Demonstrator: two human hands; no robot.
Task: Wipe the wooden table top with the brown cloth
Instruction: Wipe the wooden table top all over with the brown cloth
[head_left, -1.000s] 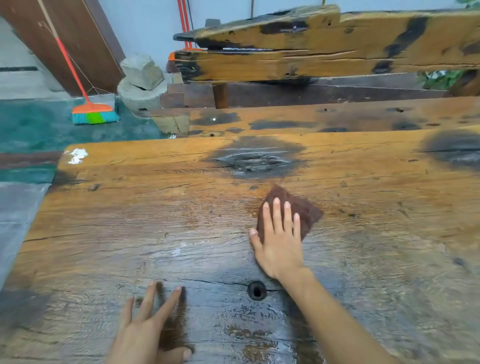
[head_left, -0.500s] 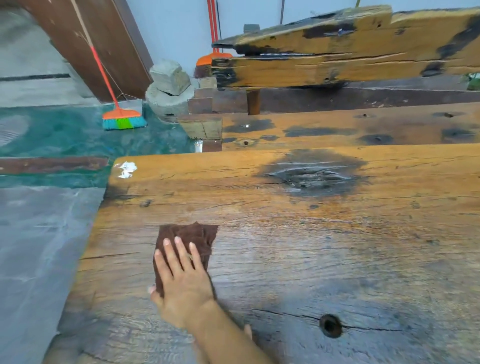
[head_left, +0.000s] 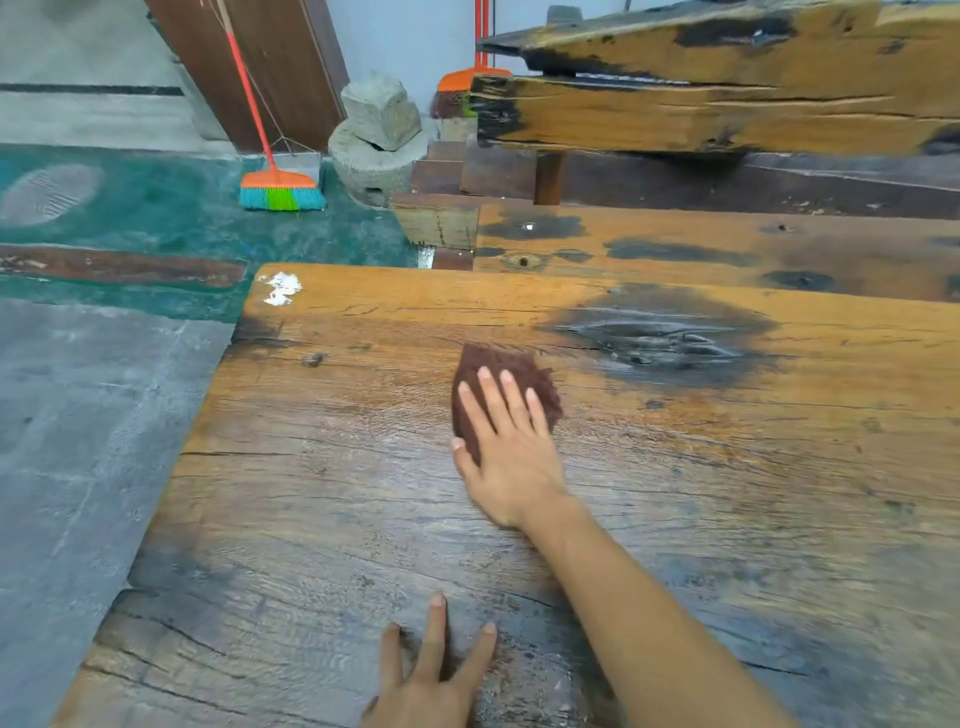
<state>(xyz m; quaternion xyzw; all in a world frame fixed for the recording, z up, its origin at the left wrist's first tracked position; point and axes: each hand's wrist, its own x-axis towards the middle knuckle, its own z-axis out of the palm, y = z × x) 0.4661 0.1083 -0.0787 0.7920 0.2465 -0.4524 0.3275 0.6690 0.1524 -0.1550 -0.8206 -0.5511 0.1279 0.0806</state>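
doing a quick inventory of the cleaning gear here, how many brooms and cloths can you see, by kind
brooms: 2, one broom on the green floor, a second broom head partly hidden behind the stacked beams
brown cloth: 1, flat under the right hand
total: 3

The right hand (head_left: 511, 457) is bare, with no glove, ring or watch showing, and its forearm is bare too, no sleeve reaching into view along its whole visible length. Its 4 fingers and thumb show short, plain nails. The left hand (head_left: 426, 680) is also bare, cut off by the lower edge of the view, with 3 fingers showing, nails short and plain, and no ring on them
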